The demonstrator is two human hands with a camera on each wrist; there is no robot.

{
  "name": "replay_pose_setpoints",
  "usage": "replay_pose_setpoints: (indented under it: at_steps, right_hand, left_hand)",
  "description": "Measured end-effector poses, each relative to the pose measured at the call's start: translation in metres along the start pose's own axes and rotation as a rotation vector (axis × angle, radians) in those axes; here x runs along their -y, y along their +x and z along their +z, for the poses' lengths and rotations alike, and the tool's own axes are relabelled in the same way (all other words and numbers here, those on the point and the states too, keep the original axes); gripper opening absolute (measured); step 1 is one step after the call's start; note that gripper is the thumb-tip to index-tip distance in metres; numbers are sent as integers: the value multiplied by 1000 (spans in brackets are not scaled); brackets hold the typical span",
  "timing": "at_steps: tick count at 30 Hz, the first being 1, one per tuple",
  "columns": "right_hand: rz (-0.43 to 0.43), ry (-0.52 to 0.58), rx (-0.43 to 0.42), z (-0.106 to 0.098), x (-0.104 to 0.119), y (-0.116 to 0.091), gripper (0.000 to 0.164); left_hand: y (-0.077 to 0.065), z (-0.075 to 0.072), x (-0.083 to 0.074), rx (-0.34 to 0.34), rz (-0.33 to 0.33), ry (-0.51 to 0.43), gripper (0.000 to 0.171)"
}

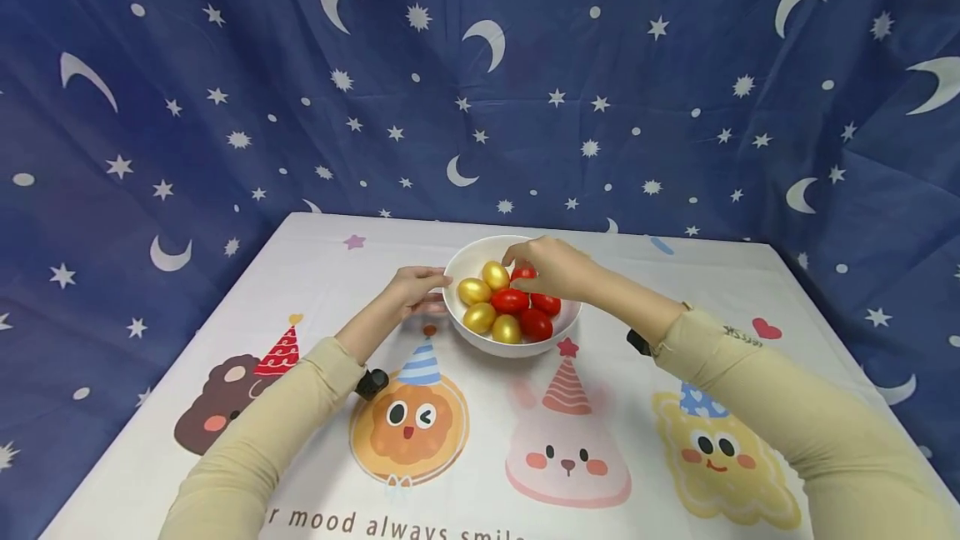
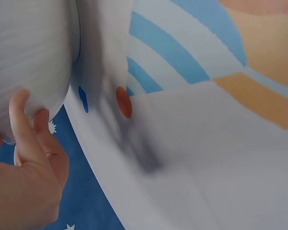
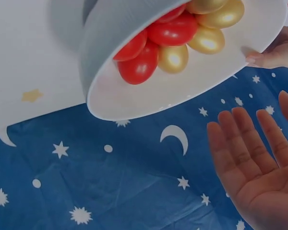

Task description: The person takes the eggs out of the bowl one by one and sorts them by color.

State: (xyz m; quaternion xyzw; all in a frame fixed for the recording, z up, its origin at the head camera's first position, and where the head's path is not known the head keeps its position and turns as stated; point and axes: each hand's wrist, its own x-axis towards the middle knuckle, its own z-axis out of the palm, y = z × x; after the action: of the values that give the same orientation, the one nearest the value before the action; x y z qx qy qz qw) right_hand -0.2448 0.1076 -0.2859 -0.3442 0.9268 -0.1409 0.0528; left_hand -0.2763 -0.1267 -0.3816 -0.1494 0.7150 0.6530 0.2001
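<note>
Resting against the outer wall of the white bowl (image 1: 480,261), the left hand (image 1: 415,286) has its fingertips on the bowl's left side; the left wrist view shows the thumb and a finger laid against the ribbed white wall, loosely bent, touching rather than wrapped round it. The right hand (image 1: 551,267) hovers over the bowl from the right, fingers drooping towards the eggs, and its tips sit just at a red egg (image 1: 523,273) near the far rim — whether they touch it cannot be told from the head view. In the right wrist view that hand's palm is open with the fingers spread and straight, holding nothing. The bowl stands on the surface (image 1: 315,273) between the two hands, near the far middle, and holds gold eggs (image 1: 480,317) on its left half and red ones on its right, packed touching one another. Both sleeves (image 1: 787,407) are pale beige; small dark writing on the right cuff is too small to read. The cloth on the surface is printed with cartoon animals in party hats, and along its near edge runs the partly cut-off line "r mood always smile" (image 1: 390,523). Behind hangs a dark blue backdrop (image 1: 225,65) of white stars and moons.
</note>
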Motion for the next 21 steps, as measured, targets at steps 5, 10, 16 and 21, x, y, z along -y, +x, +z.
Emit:
replay_pose_setpoints:
  at_steps: [5, 10, 16, 21]
  right_hand:
    - [-15, 37, 59, 0, -2, 20, 27]
    - [-10, 60, 116, 3, -4, 39, 26]
    - [12, 64, 183, 8, -6, 58, 29]
    - [10, 37, 224, 10, -6, 70, 29]
  left_hand:
    - [-1, 0, 0, -13, 15, 4, 48]
    - [-2, -2, 0, -14, -6, 3, 47]
    - [-5, -2, -1, 8, -2, -1, 48]
    - [-6, -1, 0, 29, 16, -24, 48]
